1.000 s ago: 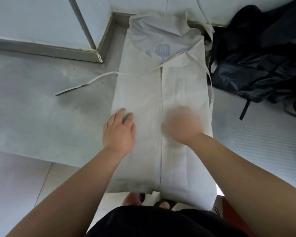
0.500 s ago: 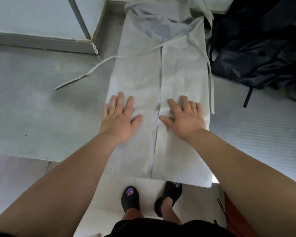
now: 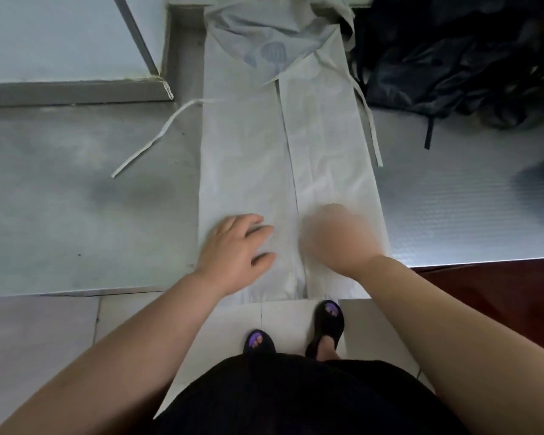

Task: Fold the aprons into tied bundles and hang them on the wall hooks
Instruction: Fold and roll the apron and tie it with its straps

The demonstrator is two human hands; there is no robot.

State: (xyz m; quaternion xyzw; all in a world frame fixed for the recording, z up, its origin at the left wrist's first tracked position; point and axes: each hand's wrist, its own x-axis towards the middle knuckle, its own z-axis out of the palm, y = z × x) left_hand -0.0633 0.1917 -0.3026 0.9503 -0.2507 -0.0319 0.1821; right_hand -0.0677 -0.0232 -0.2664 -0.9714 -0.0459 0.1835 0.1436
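Pale grey fabric apron (image 3: 248, 158), folded into a long strip, lies flat on the grey metal desk (image 3: 76, 199). Left hand (image 3: 234, 251) rests on it, grip wide; right hand (image 3: 336, 240) is blurred, grip unclear.

One pale apron (image 3: 248, 171) lies on one steel table (image 3: 60, 199). Two loose ties: left tie (image 3: 157, 139), right tie (image 3: 371, 127). Two hands: left hand (image 3: 233, 249), right hand (image 3: 336, 240). Two black sandals: left sandal (image 3: 259, 342), right sandal (image 3: 328, 324). One dark bag (image 3: 446, 58).
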